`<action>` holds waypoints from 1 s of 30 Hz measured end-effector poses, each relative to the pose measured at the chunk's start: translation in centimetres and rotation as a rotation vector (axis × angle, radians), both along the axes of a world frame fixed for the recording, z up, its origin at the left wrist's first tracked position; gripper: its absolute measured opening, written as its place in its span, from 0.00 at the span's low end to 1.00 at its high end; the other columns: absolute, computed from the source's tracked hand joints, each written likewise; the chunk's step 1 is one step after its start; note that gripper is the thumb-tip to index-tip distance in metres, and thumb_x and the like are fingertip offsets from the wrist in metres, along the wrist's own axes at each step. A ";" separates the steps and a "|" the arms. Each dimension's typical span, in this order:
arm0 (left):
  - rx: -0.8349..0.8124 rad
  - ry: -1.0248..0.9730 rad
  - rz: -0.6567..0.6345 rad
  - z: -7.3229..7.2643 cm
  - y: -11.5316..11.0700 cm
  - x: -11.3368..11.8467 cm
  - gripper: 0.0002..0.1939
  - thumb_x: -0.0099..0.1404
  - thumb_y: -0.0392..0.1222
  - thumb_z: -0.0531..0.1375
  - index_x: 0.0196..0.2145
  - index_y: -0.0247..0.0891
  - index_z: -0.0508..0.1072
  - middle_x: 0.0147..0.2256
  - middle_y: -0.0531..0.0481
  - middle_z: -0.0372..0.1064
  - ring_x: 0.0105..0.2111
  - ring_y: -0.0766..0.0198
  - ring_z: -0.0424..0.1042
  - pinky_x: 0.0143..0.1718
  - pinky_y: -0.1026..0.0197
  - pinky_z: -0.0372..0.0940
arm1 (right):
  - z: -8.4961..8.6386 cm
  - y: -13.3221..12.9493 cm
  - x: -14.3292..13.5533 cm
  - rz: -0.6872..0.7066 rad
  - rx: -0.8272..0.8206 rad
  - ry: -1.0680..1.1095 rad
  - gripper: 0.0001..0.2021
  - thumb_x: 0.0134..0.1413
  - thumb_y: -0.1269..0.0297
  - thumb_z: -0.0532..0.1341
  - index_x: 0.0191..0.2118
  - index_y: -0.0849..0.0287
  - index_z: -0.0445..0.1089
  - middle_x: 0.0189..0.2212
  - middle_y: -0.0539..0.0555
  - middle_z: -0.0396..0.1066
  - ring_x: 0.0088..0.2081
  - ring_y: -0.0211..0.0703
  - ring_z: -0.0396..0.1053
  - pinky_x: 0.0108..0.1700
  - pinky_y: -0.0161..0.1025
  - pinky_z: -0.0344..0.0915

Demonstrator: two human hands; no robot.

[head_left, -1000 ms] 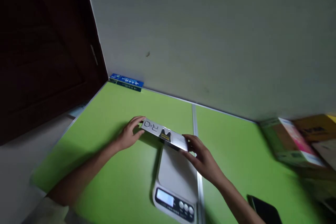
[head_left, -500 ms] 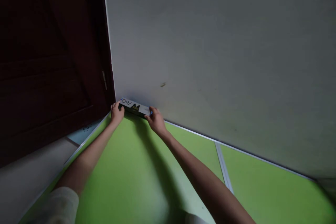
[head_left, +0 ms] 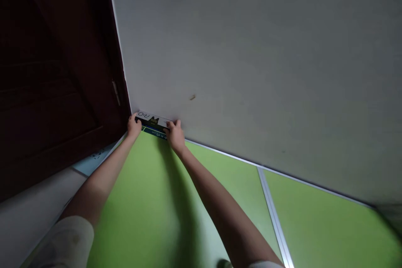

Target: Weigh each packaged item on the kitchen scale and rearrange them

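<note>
A long narrow box (head_left: 153, 120), white on top with dark letters and black along its front, lies lengthwise against the wall in the far corner. My left hand (head_left: 134, 125) is closed around its left end, close to the door frame. At the other end, my right hand (head_left: 176, 135) grips the box with thumb and fingers. Below the box's front edge a dark teal strip with pale lettering (head_left: 154, 133) shows; whether it is another box or part of the same one, I cannot tell. The box's back is hidden.
A grey wall (head_left: 245, 58) rises behind the green top surface (head_left: 135, 201), with a pale trim along their join. A dark wooden door (head_left: 53, 71) stands at left. One metallic strip (head_left: 273, 213) crosses the surface at right. A light blue patterned item (head_left: 91, 161) lies below the door.
The teal strip with lettering now shows under the box's front edge. My right hand has shifted its grip slightly inward along the box. The whole view has shifted a little.
</note>
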State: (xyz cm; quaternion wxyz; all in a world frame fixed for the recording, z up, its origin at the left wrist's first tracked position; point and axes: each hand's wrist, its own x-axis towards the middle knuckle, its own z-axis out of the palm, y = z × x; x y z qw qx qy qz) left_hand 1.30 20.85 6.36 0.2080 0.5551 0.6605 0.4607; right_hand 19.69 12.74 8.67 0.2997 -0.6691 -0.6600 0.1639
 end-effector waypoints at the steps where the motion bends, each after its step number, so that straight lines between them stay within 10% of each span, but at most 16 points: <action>1: -0.002 -0.003 -0.001 0.4 -0.2 0.1 0.23 0.57 0.26 0.54 0.51 0.32 0.70 0.51 0.37 0.70 0.56 0.52 0.68 0.60 0.52 0.60 | 0.5 0.1 0.0 0.002 -0.015 0.005 0.17 0.60 0.68 0.57 0.54 0.60 0.67 0.51 0.65 0.63 0.46 0.51 0.71 0.51 0.48 0.65; 8: 0.057 0.047 -0.101 1.7 -9.0 2.2 0.29 0.59 0.26 0.53 0.58 0.30 0.60 0.61 0.31 0.52 0.66 0.49 0.49 0.67 0.44 0.45 | 3.0 -6.3 3.6 0.098 -0.085 0.127 0.22 0.58 0.67 0.59 0.58 0.64 0.63 0.47 0.63 0.72 0.47 0.49 0.71 0.51 0.45 0.66; 13: -0.003 0.132 -0.626 0.6 -20.9 6.3 0.15 0.58 0.29 0.55 0.39 0.40 0.75 0.51 0.44 0.68 0.57 0.54 0.65 0.61 0.44 0.59 | 1.8 -20.0 11.4 0.158 -0.203 0.275 0.09 0.55 0.68 0.59 0.39 0.62 0.76 0.39 0.59 0.77 0.39 0.47 0.75 0.45 0.43 0.70; 17: -0.108 0.238 -1.151 2.9 -28.2 10.9 0.13 0.64 0.36 0.54 0.42 0.41 0.76 0.49 0.44 0.71 0.53 0.54 0.68 0.59 0.44 0.62 | 1.3 -31.0 18.2 -0.085 -0.226 0.415 0.12 0.56 0.64 0.58 0.41 0.63 0.75 0.36 0.58 0.79 0.36 0.45 0.76 0.40 0.42 0.72; 24: -0.231 0.406 -1.574 6.1 -34.4 24.0 0.19 0.68 0.47 0.52 0.52 0.41 0.72 0.55 0.41 0.68 0.55 0.48 0.67 0.58 0.38 0.62 | -0.2 -44.3 30.0 -0.641 -0.043 0.451 0.12 0.52 0.66 0.58 0.40 0.62 0.75 0.35 0.57 0.77 0.37 0.45 0.75 0.43 0.44 0.71; 30: -0.195 0.470 -1.762 5.3 -40.4 38.4 0.20 0.65 0.40 0.54 0.53 0.37 0.71 0.54 0.40 0.69 0.56 0.51 0.68 0.60 0.44 0.60 | -1.9 -48.2 38.1 -0.918 0.195 0.400 0.20 0.51 0.65 0.58 0.52 0.60 0.68 0.48 0.62 0.71 0.38 0.45 0.73 0.44 0.47 0.70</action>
